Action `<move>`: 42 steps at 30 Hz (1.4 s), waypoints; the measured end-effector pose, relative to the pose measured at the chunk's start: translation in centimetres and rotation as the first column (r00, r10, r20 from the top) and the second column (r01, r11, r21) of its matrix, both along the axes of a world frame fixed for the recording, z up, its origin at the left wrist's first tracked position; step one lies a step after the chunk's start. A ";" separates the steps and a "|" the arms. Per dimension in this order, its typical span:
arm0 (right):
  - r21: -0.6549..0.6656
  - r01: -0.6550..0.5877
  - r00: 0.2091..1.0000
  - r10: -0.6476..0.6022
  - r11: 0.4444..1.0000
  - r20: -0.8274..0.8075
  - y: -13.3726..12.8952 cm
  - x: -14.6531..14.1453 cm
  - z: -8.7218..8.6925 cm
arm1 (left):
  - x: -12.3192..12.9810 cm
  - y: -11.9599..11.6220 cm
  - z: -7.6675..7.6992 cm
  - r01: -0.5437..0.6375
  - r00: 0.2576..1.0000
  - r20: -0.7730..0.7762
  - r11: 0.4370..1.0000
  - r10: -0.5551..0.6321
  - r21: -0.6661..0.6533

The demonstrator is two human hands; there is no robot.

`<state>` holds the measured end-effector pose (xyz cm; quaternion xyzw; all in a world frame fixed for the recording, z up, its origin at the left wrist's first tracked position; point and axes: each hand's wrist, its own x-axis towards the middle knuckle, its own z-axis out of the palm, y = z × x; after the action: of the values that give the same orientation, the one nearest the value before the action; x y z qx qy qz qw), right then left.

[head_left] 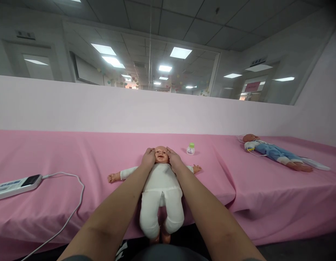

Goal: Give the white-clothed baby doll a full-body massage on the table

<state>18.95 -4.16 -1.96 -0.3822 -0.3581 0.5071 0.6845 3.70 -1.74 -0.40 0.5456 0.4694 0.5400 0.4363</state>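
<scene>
A baby doll [163, 177] in white clothes lies on its back on the pink cloth, arms spread sideways and feet towards me. My left hand [148, 158] is cupped against the left side of its head, while my right hand [173, 158] presses on the opposite side. Between them the doll's head is held, its front uncovered. The fingers curve round behind the head, so their tips are partly hidden. Just beyond my right hand stands a small clear bottle [190, 149] with a green cap.
Pink cloth [103, 152] covers the long table. At left lies a white handheld device [17, 186] with a cable [82, 192] trailing off the front edge. Far right, a second doll [276, 152] in blue trousers lies with tubing. A low white wall [130, 112] with glass above runs behind.
</scene>
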 end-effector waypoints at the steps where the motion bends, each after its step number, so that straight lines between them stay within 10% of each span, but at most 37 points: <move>1: 0.000 -0.019 1.000 0.019 1.000 -0.010 -0.1 0.1 0.0 | 0.0 -0.1 0.0 0.002 1.000 0.006 1.000 -0.002 0.003; 42: -0.018 0.064 0.994 -0.062 0.998 0.089 -1.1 -0.5 1.4 | 0.0 -0.6 0.8 0.026 1.000 -0.008 1.000 -0.026 -0.015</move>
<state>18.44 -5.21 -0.59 -0.4226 -0.3706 0.4716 0.6795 3.74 -2.31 0.39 0.5507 0.4679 0.5285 0.4455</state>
